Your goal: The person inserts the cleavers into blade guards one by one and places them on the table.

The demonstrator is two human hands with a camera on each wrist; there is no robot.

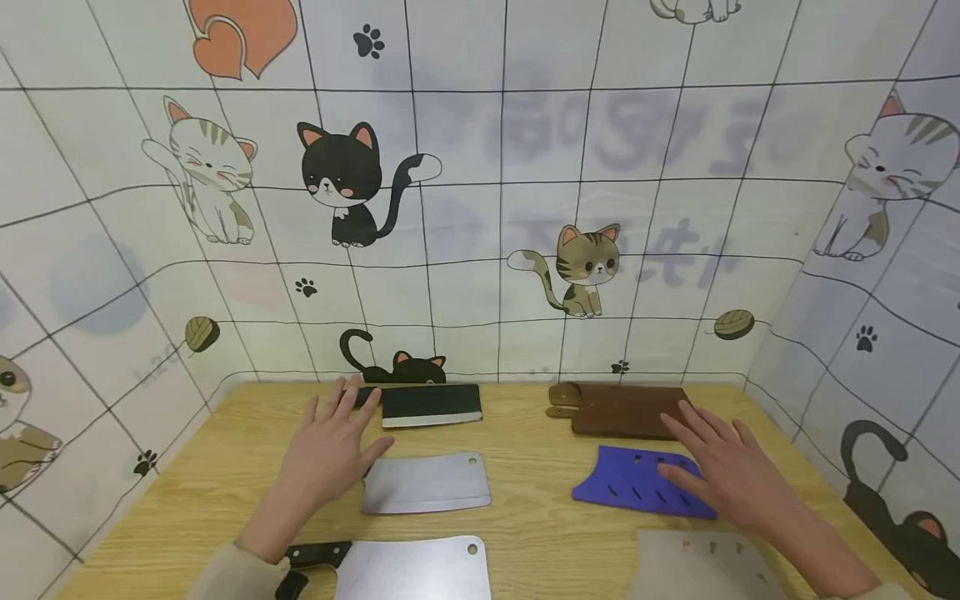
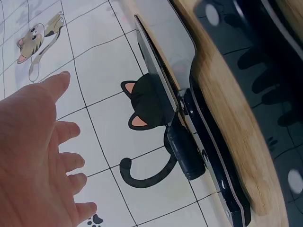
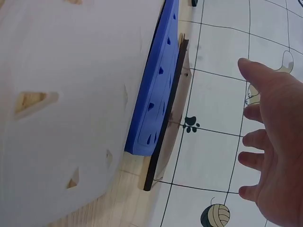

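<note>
My left hand [image 1: 330,454], fingers spread, holds nothing and overlaps the handle ends of two cleavers in the head view. The far one is a dark-bladed cleaver [image 1: 429,406] with a pale edge; behind the thumb lies a silver cleaver [image 1: 427,485]. Nearest me is a larger cleaver [image 1: 412,573] with a black riveted handle. On the other side my right hand [image 1: 738,479], also empty, has its fingers stretched out. It overlaps a brown blade sheath [image 1: 626,410] and a blue-purple slotted blade cover [image 1: 633,485]. A whitish slotted cover [image 1: 693,571] lies below that hand.
Everything lies on a light wooden table [image 1: 525,500]. White cloth walls [image 1: 465,208] with grid lines and cartoon cats rise along the table's back and both sides. A strip of bare wood runs between the cleavers and the covers.
</note>
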